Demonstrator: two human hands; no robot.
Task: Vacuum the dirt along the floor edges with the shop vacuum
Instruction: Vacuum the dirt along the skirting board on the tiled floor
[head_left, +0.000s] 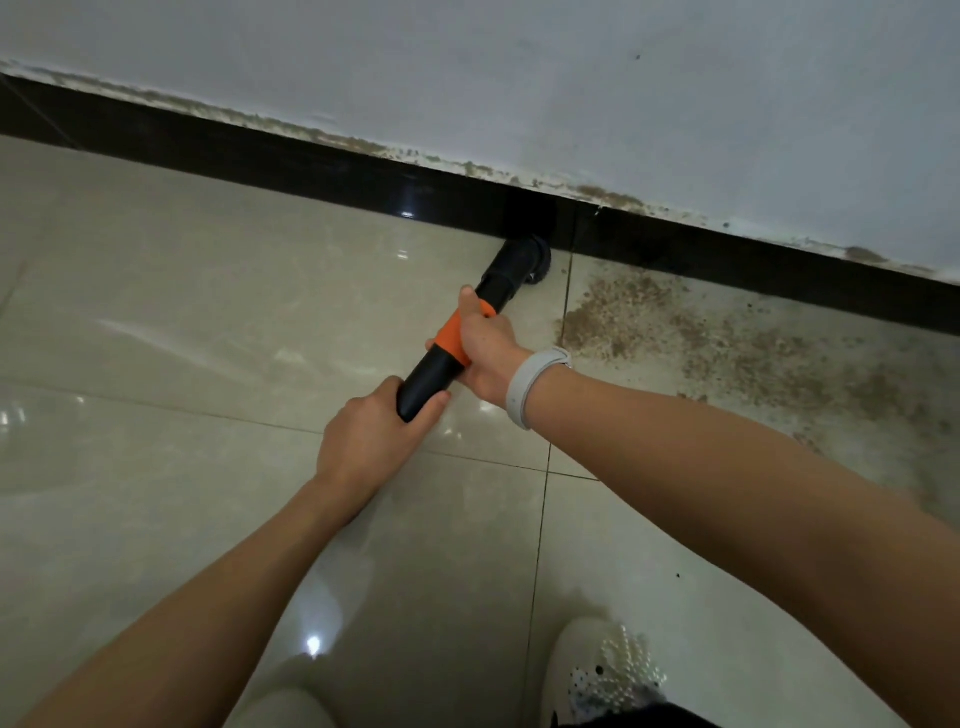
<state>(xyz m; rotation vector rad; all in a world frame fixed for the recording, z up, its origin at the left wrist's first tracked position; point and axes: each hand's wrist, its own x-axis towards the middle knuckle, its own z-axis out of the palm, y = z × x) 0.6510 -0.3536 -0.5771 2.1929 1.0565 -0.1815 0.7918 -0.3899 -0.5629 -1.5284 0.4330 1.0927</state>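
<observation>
I hold a black vacuum wand (434, 376) with an orange collar in both hands. My left hand (371, 441) grips its near end. My right hand (485, 345), with a white wristband, wraps the orange collar further along. The round black nozzle (522, 260) rests on the floor tile against the black baseboard (291, 156). Brown dirt (623, 312) is spread over the tile just right of the nozzle and trails on to the right along the baseboard.
A white wall (519, 78) rises above the baseboard, with brown grime along their joint. Glossy beige floor tiles (182, 312) stretch to the left. My white shoe (602, 670) stands at the bottom right.
</observation>
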